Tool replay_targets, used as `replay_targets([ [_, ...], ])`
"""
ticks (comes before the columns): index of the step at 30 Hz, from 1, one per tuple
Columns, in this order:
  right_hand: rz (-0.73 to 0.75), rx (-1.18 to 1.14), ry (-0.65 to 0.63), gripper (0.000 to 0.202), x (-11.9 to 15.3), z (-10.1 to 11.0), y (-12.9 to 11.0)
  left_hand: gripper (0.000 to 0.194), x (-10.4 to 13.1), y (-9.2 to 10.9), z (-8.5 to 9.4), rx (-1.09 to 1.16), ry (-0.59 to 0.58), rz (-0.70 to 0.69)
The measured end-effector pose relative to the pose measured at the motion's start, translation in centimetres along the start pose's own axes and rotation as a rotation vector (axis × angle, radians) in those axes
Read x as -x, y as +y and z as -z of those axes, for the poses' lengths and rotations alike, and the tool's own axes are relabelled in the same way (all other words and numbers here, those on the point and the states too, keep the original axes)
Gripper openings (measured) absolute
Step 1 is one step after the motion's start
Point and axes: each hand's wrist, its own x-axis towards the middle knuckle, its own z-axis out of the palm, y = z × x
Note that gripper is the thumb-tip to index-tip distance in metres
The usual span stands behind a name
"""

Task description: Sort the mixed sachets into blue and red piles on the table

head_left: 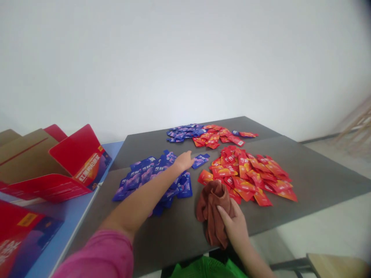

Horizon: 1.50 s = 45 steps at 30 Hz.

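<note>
My left hand [184,160] reaches over the near pile of blue packets [145,172]. Its fingers are closed at the left edge of a single blue packet [200,161], which lies between the piles; the fingertips are small and partly hidden here. In my right hand [236,224] is a bunched brown cloth [216,210], held above the table's near edge with the thumb across it. Just beyond the cloth is the near pile of red-orange packets [246,175].
Farther back on the dark grey table [265,143] lie more blue packets [185,132] beside more red packets [213,136]. To the left, an open red carton [78,166] and another red box [23,235] rest on a blue surface [77,220]. A white wall [185,58] stands behind.
</note>
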Motion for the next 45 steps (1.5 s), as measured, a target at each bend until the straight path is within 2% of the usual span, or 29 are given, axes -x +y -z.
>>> replay_targets([
  [3, 0.03, 0.014, -0.03, 0.041, 0.2, 0.1, 0.0, 0.037, -3.0, 1.4, -1.6, 0.049, -0.096, 0.059],
  [5, 0.049, 0.026, -0.029, 0.04, 0.3, 0.1, 0.0, 0.033, -3.9, 1.9, -2.0, 0.108, -0.137, 0.078],
  [7, 0.055, 0.033, -0.008, 0.039, 0.3, 0.0, 0.0, 0.028, -3.9, 2.0, -1.9, 0.187, -0.149, 0.081],
  [9, 0.057, 0.025, 0.001, 0.038, 0.3, 0.0, -0.1, 0.025, -2.8, 1.9, -1.2, 0.289, -0.132, 0.07],
  [12, 0.044, 0.016, -0.02, 0.037, 0.1, 0.4, -1.2, 0.026, 0.9, 1.8, -0.2, 0.475, -0.093, 0.035],
  [15, 0.066, 0.022, 0.051, 0.042, -0.6, 1.3, -4.1, 0.032, 6.4, 2.2, 0.0, 0.736, -0.096, -0.011],
  [17, 0.142, 0.05, 0.155, 0.048, -1.4, 1.6, -6.7, 0.036, 10.2, 2.8, -0.4, 1.145, -0.154, -0.029],
  [19, 0.249, 0.148, 0.196, 0.05, -2.0, 1.2, -9.1, 0.036, 13.3, 3.5, -1.0, 1.393, -0.209, -0.016],
  [20, 0.289, 0.225, 0.164, 0.048, -2.1, 0.6, -10.0, 0.035, 14.4, 3.9, -1.2, 1.46, -0.198, -0.011],
  [22, 0.321, 0.371, 0.021, 0.038, -1.6, -0.8, -11.1, 0.032, 15.8, 4.4, -1.3, 1.527, -0.07, -0.017],
  [25, 0.301, 0.42, -0.226, 0.025, 0.5, -2.4, -10.8, 0.025, 16.1, 4.3, -0.3, 1.501, 0.135, -0.051],
  [27, 0.275, 0.338, -0.325, 0.022, 1.8, -2.4, -9.9, 0.023, 16.0, 3.9, 0.7, 1.486, 0.189, -0.036],
  [29, 0.204, 0.224, -0.325, 0.025, 2.4, -1.6, -9.0, 0.025, 16.1, 3.4, 1.3, 1.517, 0.238, 0.016],
  [31, 0.06, 0.088, -0.213, 0.032, 2.0, -0.4, -8.5, 0.028, 16.8, 3.3, 1.5, 1.524, 0.31, 0.064],
  [32, -0.022, -0.001, -0.144, 0.036, 1.7, 0.1, -8.4, 0.029, 17.3, 3.5, 1.4, 1.487, 0.316, 0.061],
  [34, -0.169, -0.212, -0.053, 0.043, 1.0, 0.4, -8.3, 0.028, 18.5, 4.1, 1.0, 1.323, 0.237, -0.025],
  [36, -0.237, -0.39, -0.064, 0.047, 1.0, 0.0, -8.4, 0.029, 19.2, 4.8, 0.4, 1.132, 0.145, -0.136],
  [37, -0.238, -0.43, -0.107, 0.048, 1.2, -0.4, -8.5, 0.03, 19.3, 5.0, 0.2, 1.066, 0.14, -0.168],
  [39, -0.213, -0.404, -0.239, 0.046, 1.9, -1.2, -8.6, 0.032, 18.9, 4.6, -0.1, 0.999, 0.228, -0.153],
  [41, -0.182, -0.324, -0.353, 0.042, 2.7, -1.6, -8.6, 0.033, 17.6, 2.9, 0.3, 0.961, 0.361, -0.062],
  [42, -0.176, -0.291, -0.371, 0.042, 2.9, -1.5, -8.5, 0.033, 16.8, 1.6, 0.8, 0.928, 0.427, -0.009],
  [45, -0.183, -0.228, -0.244, 0.044, 2.7, -0.6, -7.9, 0.037, 14.7, -3.3, 2.7, 0.731, 0.654, 0.117],
])
